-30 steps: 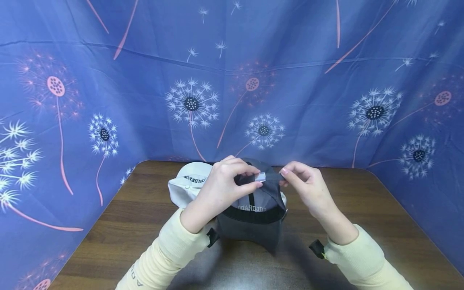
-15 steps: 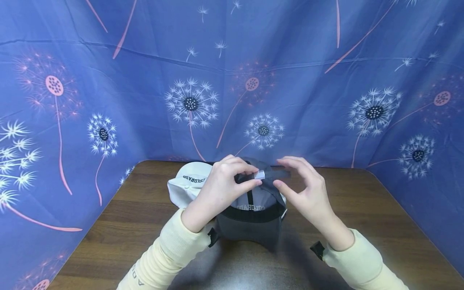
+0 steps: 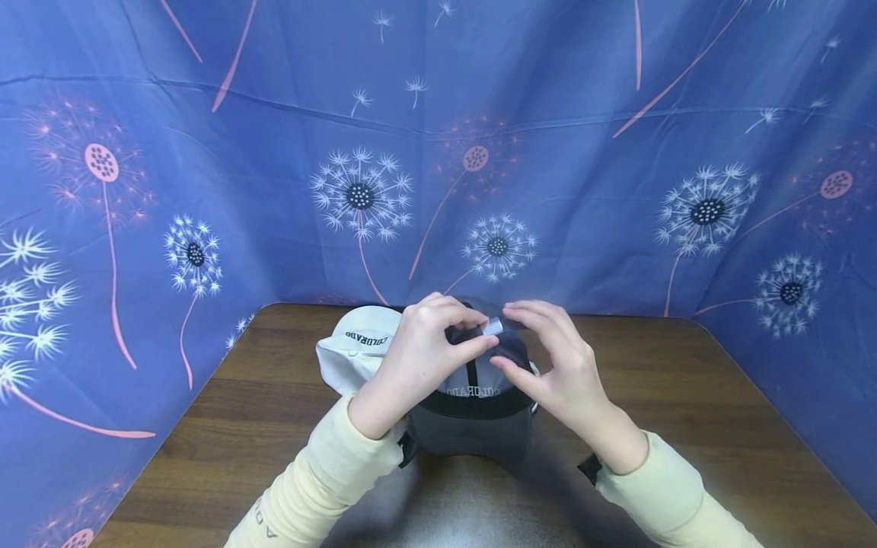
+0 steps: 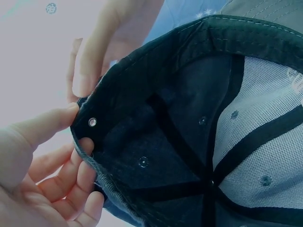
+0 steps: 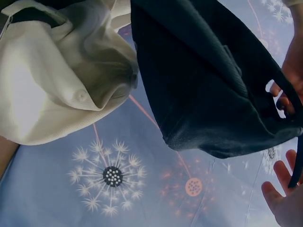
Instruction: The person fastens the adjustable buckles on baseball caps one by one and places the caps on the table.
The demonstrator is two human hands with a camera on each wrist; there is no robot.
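My left hand [image 3: 418, 342] pinches the back strap of a dark grey baseball cap [image 3: 473, 434] beside a silver buckle [image 3: 492, 327]. The cap's opening faces me, its brim pointing down toward the tabletop, and mirrored COLORADO lettering shows through the front. In the left wrist view, the thumb and curled fingers grip the cap's back edge [image 4: 109, 184] near a metal snap [image 4: 93, 122]. My right hand [image 3: 558, 361] is just right of the buckle, thumb and fingers spread apart. A loose dark strap end [image 5: 298, 163] hangs by its fingers in the right wrist view.
A white cap [image 3: 359, 339] with dark COLORADO lettering lies behind and left of the dark one, partly hidden by my left hand. Both stand over a brown wooden table [image 3: 651, 380]. A blue dandelion-print cloth [image 3: 582, 175] rises behind and at both sides.
My right hand has let go of the strap end, spread its fingers and moved left toward the buckle. The left hand keeps its pinch in nearly the same place.
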